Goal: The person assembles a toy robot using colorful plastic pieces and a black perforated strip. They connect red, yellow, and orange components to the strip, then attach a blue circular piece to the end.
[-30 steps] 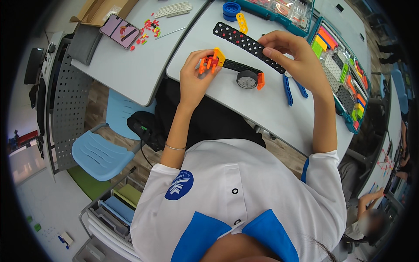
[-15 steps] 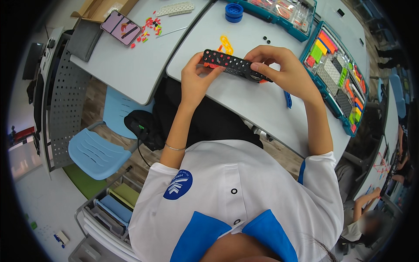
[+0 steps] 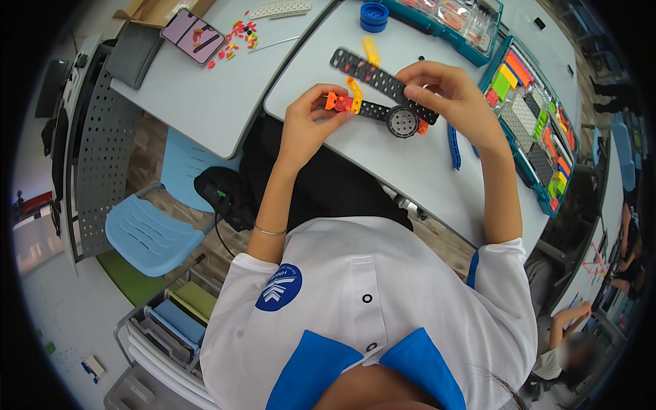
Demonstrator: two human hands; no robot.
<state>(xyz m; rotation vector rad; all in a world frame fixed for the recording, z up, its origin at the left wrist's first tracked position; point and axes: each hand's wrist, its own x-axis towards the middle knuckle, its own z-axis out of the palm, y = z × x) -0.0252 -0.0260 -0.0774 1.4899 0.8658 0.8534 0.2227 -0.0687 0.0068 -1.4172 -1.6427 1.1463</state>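
My left hand (image 3: 311,123) is closed, pinching the red block (image 3: 344,104) with orange parts at the left end of a toy building-set assembly. From that block a black perforated beam (image 3: 374,110) runs right to a grey-black wheel (image 3: 402,121). A yellow-orange link (image 3: 354,94) stands by the red block. In my right hand (image 3: 447,96), between thumb and fingers, is a long black perforated plate (image 3: 369,72) with red pegs near its far-left end. The plate slants over the beam, its left end raised apart; its right end overlaps the wheel area, where any joint is hidden.
A yellow piece (image 3: 371,50) and blue wheels (image 3: 374,17) lie beyond my hands. A blue curved strip (image 3: 454,147) is near my right wrist. Teal parts cases (image 3: 523,116) stand at right. At left are a phone (image 3: 193,35), small coloured pegs (image 3: 239,35) and a thin rod (image 3: 275,44).
The black plate's left end has swung up and away from my left hand, uncovering the beam and wheel. My left hand now grips the red block; my right hand stays on the plate.
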